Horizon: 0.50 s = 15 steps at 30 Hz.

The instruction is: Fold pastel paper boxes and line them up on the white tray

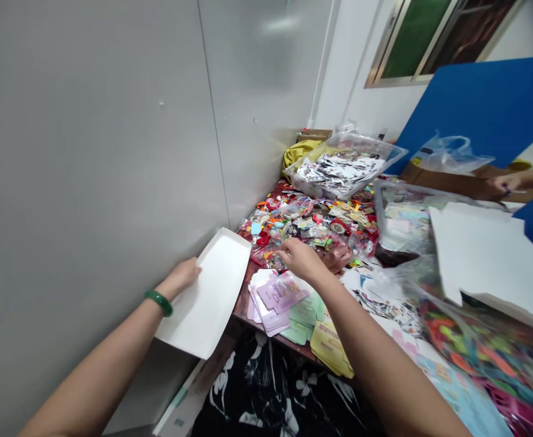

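Observation:
My left hand (183,276), with a green bangle (159,303) at the wrist, grips the left edge of a white shallow box (212,291), which is tilted beside the grey wall. My right hand (300,260) is over the near part of a pile of small colourful items (312,221); its fingers are bent together, and what they hold, if anything, is too small to make out. Just below that hand lie stacks of purple cards (278,294), green cards (300,318) and yellow cards (332,346) along the table's front edge.
Behind the pile stands a clear tub (385,155) of white cutouts. To the right are another clear bin (403,227), white sheets (494,261) and a plastic bag (489,346) of colourful pieces. Another person's hand (510,182) is at the far right, by a cardboard box (448,180).

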{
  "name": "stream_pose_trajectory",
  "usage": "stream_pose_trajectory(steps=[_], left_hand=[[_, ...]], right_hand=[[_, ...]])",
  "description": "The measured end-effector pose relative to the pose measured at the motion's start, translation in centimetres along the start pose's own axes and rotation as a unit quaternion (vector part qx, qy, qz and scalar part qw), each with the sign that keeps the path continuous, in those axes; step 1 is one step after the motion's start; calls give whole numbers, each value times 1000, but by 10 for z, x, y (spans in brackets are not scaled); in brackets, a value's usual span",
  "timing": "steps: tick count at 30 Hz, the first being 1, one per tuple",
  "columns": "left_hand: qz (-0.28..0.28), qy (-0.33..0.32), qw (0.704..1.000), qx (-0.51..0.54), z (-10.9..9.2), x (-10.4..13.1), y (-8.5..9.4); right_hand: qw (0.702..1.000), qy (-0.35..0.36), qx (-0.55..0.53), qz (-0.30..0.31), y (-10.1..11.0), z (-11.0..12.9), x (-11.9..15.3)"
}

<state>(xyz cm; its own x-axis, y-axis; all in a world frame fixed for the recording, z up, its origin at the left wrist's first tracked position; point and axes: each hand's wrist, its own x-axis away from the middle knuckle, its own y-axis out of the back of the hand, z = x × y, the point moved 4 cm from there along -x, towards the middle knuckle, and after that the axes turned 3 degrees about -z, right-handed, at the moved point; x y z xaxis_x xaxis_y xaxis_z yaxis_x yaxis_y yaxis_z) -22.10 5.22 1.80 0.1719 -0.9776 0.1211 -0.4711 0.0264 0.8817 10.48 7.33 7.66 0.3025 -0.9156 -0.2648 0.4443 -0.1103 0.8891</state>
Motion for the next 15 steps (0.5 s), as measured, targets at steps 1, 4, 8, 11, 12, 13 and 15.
stream_pose_trajectory(steps=[1,4,8,11,12,13,15], left_hand=[[3,7,1000,-11,-3,-7,-7],[15,28,999,-40,-18,-31,-25],[47,21,998,-44,-40,-56,-42],[51,-18,998,-39,-48,-59,-37],[47,-31,998,-41,-48,-57,-30],[39,-42,997,-46,-45,-54,-22],[20,-53,997,-62,-36,-44,-2]], right_hand=[[1000,-3,-1,1,2,-3,3],[1000,-26,-3,-6,17,-22,14],[997,-74,-7,-5,42,-55,42],[995,-103,-5,-8,56,-77,65],[994,-112,0,-9,59,-83,70],[993,-118,9,-10,60,-87,73],[993,-116,36,-9,56,-88,69]])
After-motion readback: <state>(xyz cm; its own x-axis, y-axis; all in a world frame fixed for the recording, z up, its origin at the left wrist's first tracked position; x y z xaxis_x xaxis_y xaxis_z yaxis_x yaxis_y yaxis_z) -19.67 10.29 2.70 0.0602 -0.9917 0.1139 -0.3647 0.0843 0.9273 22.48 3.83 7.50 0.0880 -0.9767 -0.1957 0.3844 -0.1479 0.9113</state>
